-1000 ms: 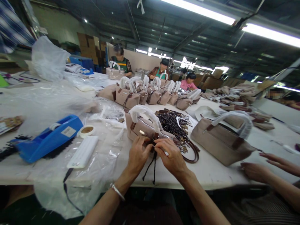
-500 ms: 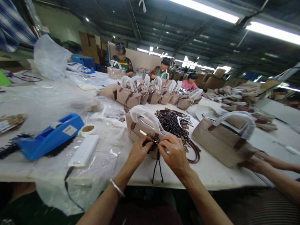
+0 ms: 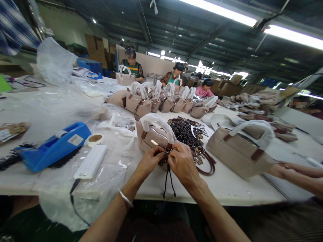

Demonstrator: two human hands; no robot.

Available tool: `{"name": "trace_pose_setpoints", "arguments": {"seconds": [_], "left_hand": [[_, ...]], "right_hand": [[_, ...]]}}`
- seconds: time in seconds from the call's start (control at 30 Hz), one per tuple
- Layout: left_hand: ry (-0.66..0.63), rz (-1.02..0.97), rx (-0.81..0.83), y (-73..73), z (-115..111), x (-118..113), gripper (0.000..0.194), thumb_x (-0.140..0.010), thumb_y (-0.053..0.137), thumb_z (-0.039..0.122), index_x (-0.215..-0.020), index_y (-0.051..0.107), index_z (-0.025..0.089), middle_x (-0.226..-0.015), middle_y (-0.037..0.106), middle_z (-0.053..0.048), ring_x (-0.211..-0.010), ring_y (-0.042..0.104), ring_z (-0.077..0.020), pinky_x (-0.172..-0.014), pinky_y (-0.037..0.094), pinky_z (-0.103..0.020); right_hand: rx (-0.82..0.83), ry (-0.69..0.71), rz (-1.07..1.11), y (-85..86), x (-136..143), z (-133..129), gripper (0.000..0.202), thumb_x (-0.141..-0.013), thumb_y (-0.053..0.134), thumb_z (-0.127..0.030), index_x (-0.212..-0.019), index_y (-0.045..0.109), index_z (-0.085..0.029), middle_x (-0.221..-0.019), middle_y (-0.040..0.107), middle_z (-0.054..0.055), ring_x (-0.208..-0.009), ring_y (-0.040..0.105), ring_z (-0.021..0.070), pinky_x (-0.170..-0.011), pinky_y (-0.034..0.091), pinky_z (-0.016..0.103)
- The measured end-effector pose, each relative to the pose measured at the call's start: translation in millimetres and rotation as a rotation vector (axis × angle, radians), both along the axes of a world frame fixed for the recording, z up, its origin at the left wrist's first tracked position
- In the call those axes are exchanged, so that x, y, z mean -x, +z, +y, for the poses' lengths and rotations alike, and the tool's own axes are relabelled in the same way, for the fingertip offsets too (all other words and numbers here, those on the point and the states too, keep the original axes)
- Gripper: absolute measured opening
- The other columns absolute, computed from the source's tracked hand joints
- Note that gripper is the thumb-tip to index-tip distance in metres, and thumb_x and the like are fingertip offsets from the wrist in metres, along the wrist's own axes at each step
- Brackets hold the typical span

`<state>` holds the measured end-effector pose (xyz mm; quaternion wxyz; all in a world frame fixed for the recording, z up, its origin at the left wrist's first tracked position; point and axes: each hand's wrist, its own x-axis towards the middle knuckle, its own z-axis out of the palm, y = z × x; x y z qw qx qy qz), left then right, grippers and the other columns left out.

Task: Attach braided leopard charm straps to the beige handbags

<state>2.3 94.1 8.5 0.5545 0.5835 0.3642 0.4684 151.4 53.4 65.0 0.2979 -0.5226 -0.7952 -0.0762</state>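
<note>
A beige handbag (image 3: 148, 138) stands in front of me, its handle (image 3: 157, 120) wrapped in white. At the brown tab on the handle's near end hangs a dark braided cord charm (image 3: 167, 183) with two loose tails. My left hand (image 3: 150, 162) pinches at the charm's metal ring from the left, thumb against fingertips. From the right, my right hand (image 3: 183, 163) is closed on the charm's top, its curled fingers hiding most of the clasp. Behind it lies a heap of dark braided cords (image 3: 185, 134) with small metal-coloured pieces.
A blue tape dispenser (image 3: 54, 148), a tape roll (image 3: 95, 139) and a white power bank (image 3: 91, 162) with a black cable lie left, among clear plastic. Several finished handbags (image 3: 138, 104) stand behind. At right, a co-worker's hands (image 3: 282, 169) are beside another handbag (image 3: 234, 153).
My right hand has curled tighter and shifted slightly left against the metal ring, which is now more hidden. The co-worker's hands at right have drawn back a little from their bag.
</note>
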Motion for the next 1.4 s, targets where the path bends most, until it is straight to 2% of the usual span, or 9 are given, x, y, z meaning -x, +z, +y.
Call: {"name": "trace_pose_setpoints", "arguments": {"seconds": [0.27, 0.47, 0.7, 0.8, 0.9, 1.1, 1.2, 1.3, 1.4], "left_hand": [[0.112, 0.139, -0.084, 7.1, -6, 0, 0.013, -0.08, 0.059, 0.029, -0.082, 0.065, 0.017, -0.074, 0.064, -0.001, -0.069, 0.056, -0.0155, -0.065, 0.043, -0.025], [0.077, 0.139, -0.062, 3.5, 3, 6, 0.025, -0.084, 0.055, 0.039, -0.076, 0.064, 0.018, -0.07, 0.062, -0.001, -0.069, 0.057, -0.0166, -0.065, 0.044, -0.026], [0.03, 0.196, -0.053, 9.9, 6, 6, 0.012, -0.078, 0.059, 0.025, -0.076, 0.067, 0.017, -0.072, 0.067, 0.0, -0.071, 0.06, -0.0171, -0.068, 0.044, -0.026], [0.066, 0.262, -0.14, 14.2, 5, 6, 0.007, -0.075, 0.059, 0.019, -0.076, 0.067, 0.017, -0.074, 0.069, 0.0, -0.072, 0.062, -0.0174, -0.069, 0.045, -0.026], [0.142, 0.389, -0.312, 19.7, 1, 7, 0.009, -0.078, 0.059, 0.017, -0.078, 0.067, 0.019, -0.079, 0.07, 0.0, -0.076, 0.064, -0.0173, -0.071, 0.046, -0.026], [0.274, 0.621, -0.6, 23.9, -11, 7, 0.011, -0.082, 0.057, 0.013, -0.083, 0.064, 0.022, -0.088, 0.066, -0.001, -0.083, 0.062, -0.0168, -0.074, 0.044, -0.025], [0.335, 0.591, -0.647, 22.3, -14, 5, 0.012, -0.082, 0.055, 0.012, -0.081, 0.063, 0.021, -0.087, 0.064, -0.003, -0.085, 0.06, -0.0179, -0.078, 0.044, -0.027], [0.387, 0.446, -0.564, 20.9, -12, 3, 0.011, -0.084, 0.053, 0.015, -0.08, 0.061, 0.021, -0.083, 0.063, -0.002, -0.081, 0.059, -0.0173, -0.077, 0.044, -0.027], [0.389, 0.245, -0.338, 18.1, -8, 0, 0.009, -0.086, 0.052, 0.022, -0.08, 0.059, 0.02, -0.076, 0.061, 0.001, -0.072, 0.058, -0.0161, -0.07, 0.044, -0.027]], "right_hand": [[0.04, -0.064, -0.022, 0.6, 9, 0, 0.018, -0.081, 0.059, -0.007, -0.066, 0.059, -0.017, -0.092, 0.059, 0.007, -0.092, 0.054, 0.0222, -0.087, 0.037, 0.039], [0.045, -0.046, -0.009, -5.0, 7, -3, 0.021, -0.087, 0.055, -0.008, -0.069, 0.062, -0.017, -0.101, 0.061, 0.009, -0.098, 0.055, 0.0238, -0.088, 0.037, 0.039], [0.057, -0.064, -0.006, -6.2, 7, -3, 0.019, -0.087, 0.056, -0.009, -0.072, 0.064, -0.016, -0.106, 0.061, 0.011, -0.101, 0.056, 0.0261, -0.089, 0.039, 0.043], [0.056, -0.062, -0.009, -7.0, 7, -2, 0.02, -0.087, 0.055, -0.008, -0.072, 0.065, -0.016, -0.106, 0.062, 0.011, -0.099, 0.056, 0.0263, -0.089, 0.04, 0.044], [0.032, -0.028, 0.04, -9.7, 6, 0, 0.02, -0.088, 0.053, -0.009, -0.074, 0.065, -0.017, -0.108, 0.062, 0.012, -0.102, 0.056, 0.0267, -0.091, 0.041, 0.045], [-0.075, 0.034, 0.386, -8.3, -1, 0, 0.01, -0.088, 0.057, -0.02, -0.089, 0.067, -0.018, -0.104, 0.063, 0.01, -0.103, 0.058, 0.0225, -0.095, 0.044, 0.041], [-0.001, 0.009, 0.619, -2.5, -1, -2, 0.013, -0.087, 0.059, -0.026, -0.093, 0.068, -0.019, -0.104, 0.066, 0.008, -0.1, 0.06, 0.0218, -0.093, 0.046, 0.04], [0.231, 0.022, 0.963, 0.9, -1, -2, 0.021, -0.084, 0.064, -0.034, -0.098, 0.068, -0.019, -0.099, 0.069, 0.007, -0.093, 0.064, 0.0207, -0.088, 0.049, 0.037], [0.394, 0.085, 1.261, -0.4, 0, 2, 0.027, -0.08, 0.069, -0.038, -0.098, 0.067, -0.018, -0.091, 0.07, 0.005, -0.085, 0.065, 0.0191, -0.082, 0.052, 0.034]]}}
